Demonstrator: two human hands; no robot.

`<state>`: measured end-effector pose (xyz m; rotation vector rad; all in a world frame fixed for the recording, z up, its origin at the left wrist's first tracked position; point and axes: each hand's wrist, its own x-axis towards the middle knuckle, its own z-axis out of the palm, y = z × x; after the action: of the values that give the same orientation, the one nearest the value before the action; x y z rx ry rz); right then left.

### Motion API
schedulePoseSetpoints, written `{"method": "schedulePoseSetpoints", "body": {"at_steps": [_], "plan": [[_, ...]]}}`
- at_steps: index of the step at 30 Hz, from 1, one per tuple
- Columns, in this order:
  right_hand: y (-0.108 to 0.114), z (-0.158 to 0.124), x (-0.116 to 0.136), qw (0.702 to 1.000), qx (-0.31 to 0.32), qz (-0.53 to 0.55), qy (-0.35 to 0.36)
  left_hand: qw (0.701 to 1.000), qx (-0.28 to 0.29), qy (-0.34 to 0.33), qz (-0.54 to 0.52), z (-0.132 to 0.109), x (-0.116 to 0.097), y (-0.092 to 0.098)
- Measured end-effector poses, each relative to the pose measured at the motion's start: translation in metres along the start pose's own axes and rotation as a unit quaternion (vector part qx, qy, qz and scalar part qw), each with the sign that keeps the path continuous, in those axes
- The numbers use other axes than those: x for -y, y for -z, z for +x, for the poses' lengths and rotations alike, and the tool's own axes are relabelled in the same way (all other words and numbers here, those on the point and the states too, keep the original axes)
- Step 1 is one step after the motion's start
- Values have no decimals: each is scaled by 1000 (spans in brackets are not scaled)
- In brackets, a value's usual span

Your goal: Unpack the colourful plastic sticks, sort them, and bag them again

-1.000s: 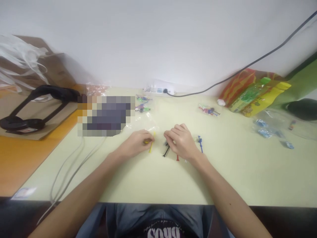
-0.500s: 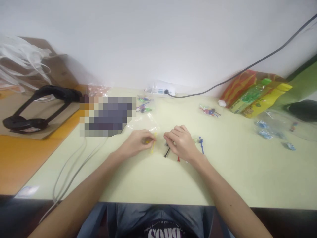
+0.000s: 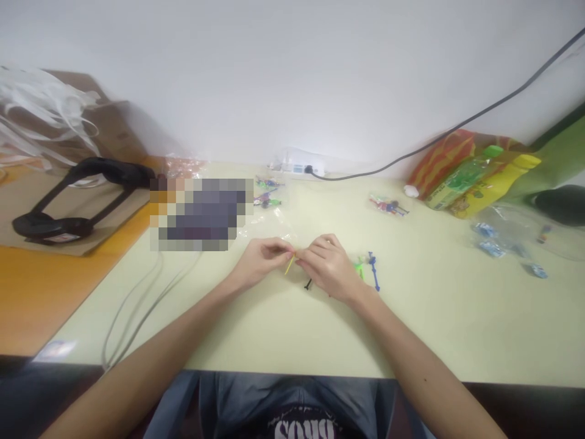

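Observation:
A thin yellow plastic stick [image 3: 289, 265] is pinched between the thumb and fingers of my left hand [image 3: 258, 263], its lower end pointing down. My right hand [image 3: 328, 265] is closed, its fingertips meeting the stick's upper end; whatever it pinches is too small to make out. Under and beside the right hand lie small plastic pieces: a black piece [image 3: 308, 285] partly covered by the hand, a bright green piece [image 3: 360, 271] and a blue jointed stick [image 3: 375, 271].
Bagged colourful pieces [image 3: 267, 200] and another such bag [image 3: 389, 206] lie toward the wall. A blurred-out dark object [image 3: 205, 210] and cables are at left, by a black frame [image 3: 55, 225]. A green-capped bottle [image 3: 470, 174] and blue packets [image 3: 491, 247] are at right.
My hands have come together, the left moving right with the yellow stick until its top meets my right fingertips. More of the green piece shows beside the right hand.

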<state>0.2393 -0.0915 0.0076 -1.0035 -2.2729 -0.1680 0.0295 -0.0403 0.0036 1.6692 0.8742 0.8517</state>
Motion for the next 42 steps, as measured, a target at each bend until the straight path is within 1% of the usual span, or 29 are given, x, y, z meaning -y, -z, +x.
{"method": "schedulePoseSetpoints", "body": {"at_steps": [3, 9, 15, 25, 30, 36, 42], "plan": [[0, 0, 2, 1000, -16, 4, 1, 1000, 7, 1, -12, 0, -2, -2], [-4, -2, 0, 999, -39, 22, -20, 1000, 22, -6, -16, 0, -5, -2], [-2, -1, 2, 999, -33, 24, -14, 997, 20, -4, -70, 0, -2, -1], [-2, 0, 4, 999, -43, 19, 2, 996, 43, -16, -76, 0, 3, 1], [-2, 0, 4, 997, -77, 13, 1, 996, 33, -7, -80, 0, 2, 3], [-4, -2, 1, 996, -88, 14, -14, 995, 18, -10, -95, 2, 4, 4], [-6, -2, 2, 995, -94, 20, -6, 995, -2, 19, -102, 2, 3, 5]]}}
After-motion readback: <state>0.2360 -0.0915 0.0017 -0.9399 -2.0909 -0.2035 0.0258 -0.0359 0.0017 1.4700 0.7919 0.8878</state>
